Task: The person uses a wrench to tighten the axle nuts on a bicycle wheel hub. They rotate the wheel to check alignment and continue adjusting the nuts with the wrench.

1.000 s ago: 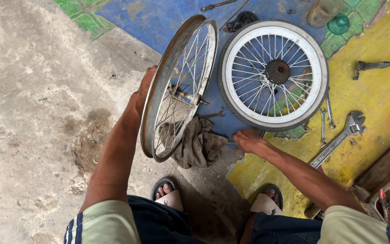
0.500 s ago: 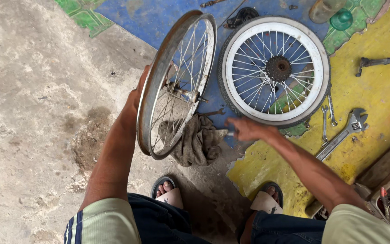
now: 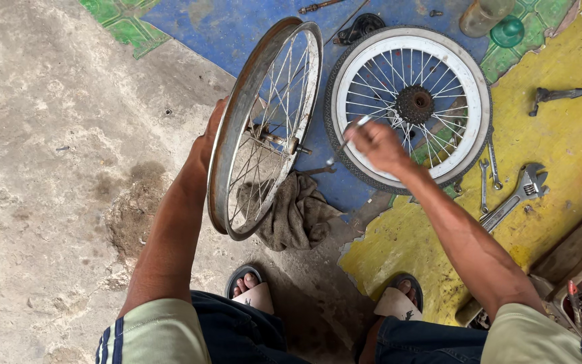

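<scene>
A bare spoked bicycle rim [image 3: 264, 128] stands upright on its edge on the ground. My left hand [image 3: 207, 138] grips its rim on the left side and steadies it. My right hand [image 3: 375, 145] is raised in front of a second wheel and is shut on a thin metal tool [image 3: 345, 141] whose tip points toward the upright rim's hub. The second wheel [image 3: 409, 104], white-rimmed with a tyre and a rusty sprocket, lies flat on the painted floor.
A dirty grey rag [image 3: 294, 216] lies under the upright rim. An adjustable wrench [image 3: 516, 192] and small spanners [image 3: 486, 175] lie on the yellow floor at right. A jar [image 3: 483, 15] and green lid [image 3: 508, 30] sit at top. My sandalled feet [image 3: 254, 290] are below.
My right hand has lifted off the floor near the rag, taken up a thin tool and moved up in front of the flat wheel. The upright rim has stayed held by my left hand.
</scene>
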